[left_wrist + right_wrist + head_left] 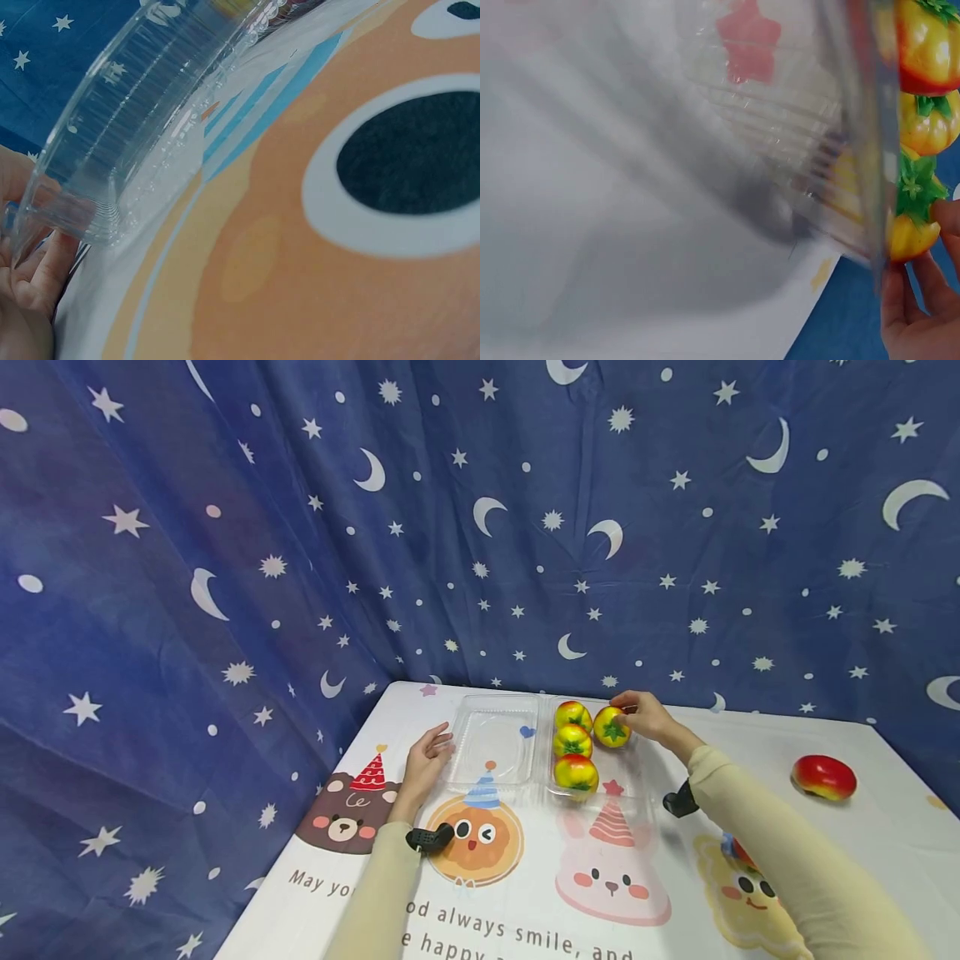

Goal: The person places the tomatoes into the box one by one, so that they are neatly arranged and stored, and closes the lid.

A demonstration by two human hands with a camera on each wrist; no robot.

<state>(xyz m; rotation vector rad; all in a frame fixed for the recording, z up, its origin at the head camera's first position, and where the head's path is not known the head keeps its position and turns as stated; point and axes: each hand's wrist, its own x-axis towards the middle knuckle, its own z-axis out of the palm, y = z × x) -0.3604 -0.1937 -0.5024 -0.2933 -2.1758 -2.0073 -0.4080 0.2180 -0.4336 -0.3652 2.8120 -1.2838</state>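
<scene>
A clear hinged plastic box lies unfolded at the back of the table. Its left half (495, 747) holds nothing; the right half (626, 785) contains several yellow-and-red toy fruits with green leafy caps, such as the front fruit (576, 774). My right hand (648, 717) grips the back-right fruit (612, 727) between thumb and fingers, at the box's right side. In the right wrist view, that fruit's green cap (917, 184) shows beside the thumb. My left hand (427, 764) lies along the left half's outer edge, fingers loosely bent, partly seen through clear plastic in the left wrist view.
A red toy fruit with a yellow patch (824, 777) lies on the table at the right. Another red and blue item (738, 850) is mostly hidden by my right forearm. A blue star-and-moon curtain (525, 568) hangs behind the printed white tablecloth (465, 935).
</scene>
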